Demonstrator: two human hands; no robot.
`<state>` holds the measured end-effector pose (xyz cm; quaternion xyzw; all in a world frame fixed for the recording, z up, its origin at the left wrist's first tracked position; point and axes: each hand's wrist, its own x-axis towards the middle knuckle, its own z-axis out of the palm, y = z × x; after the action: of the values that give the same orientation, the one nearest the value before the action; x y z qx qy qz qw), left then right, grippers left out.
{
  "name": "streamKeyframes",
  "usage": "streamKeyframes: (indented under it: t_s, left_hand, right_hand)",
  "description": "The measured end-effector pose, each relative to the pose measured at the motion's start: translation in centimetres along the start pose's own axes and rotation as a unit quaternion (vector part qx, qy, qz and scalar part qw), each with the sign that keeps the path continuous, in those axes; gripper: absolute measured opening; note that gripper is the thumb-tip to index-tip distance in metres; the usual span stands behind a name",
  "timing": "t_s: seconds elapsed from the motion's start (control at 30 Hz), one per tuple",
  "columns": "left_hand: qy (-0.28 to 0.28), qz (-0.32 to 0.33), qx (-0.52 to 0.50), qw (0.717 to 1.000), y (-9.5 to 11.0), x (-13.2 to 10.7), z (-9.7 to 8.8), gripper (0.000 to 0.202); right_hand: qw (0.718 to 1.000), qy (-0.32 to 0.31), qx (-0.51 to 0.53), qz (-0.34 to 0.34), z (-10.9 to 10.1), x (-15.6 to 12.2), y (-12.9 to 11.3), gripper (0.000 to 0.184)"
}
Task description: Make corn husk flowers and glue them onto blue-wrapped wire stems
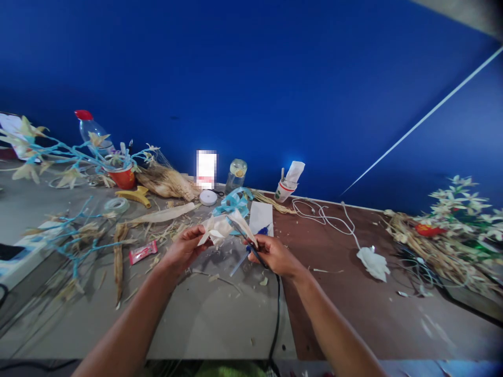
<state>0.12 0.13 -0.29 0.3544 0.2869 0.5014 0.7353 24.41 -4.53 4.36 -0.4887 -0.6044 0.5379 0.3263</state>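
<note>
My left hand (184, 249) is closed, pinching a cluster of pale dried-husk petals (217, 230) by its left side. My right hand (277, 254) is closed around a slim dark tool (257, 256), whose narrow greyish end points up and left to the petals. Whether it is a pair of scissors or a heated tool, I cannot tell. A black cord (278, 309) runs from beneath that hand to the table's front edge. One long pale strip (245, 227) rises by my right fingertips. Light-blue ribbon (238, 201) lies loosely coiled just behind the petals.
Husk scraps litter the grey table (220, 324). Blue-stemmed husk flowers (74, 254) and a red-wrapped packet (143, 252) lie left. Behind stand a glass jar (234, 178) and a paper cup (284, 190). A white cable (326, 217) and dried stalks (428, 248) are right.
</note>
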Motion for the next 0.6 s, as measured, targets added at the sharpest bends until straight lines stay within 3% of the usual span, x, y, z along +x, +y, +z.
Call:
streamKeyframes:
  t_s: [0.17,0.6]
  left_hand:
    - [-0.004,0.003,-0.004,1.000,0.3,-0.1,0.3,0.014]
    - [-0.006,-0.019,-0.035,0.999,0.4,-0.4,1.1,0.018]
  right_hand:
    - [0.999,-0.025,0.023,0.033,-0.1,-0.4,0.7,0.039]
    - [1.000,-0.015,0.027,-0.001,0.7,0.3,-0.1,0.045]
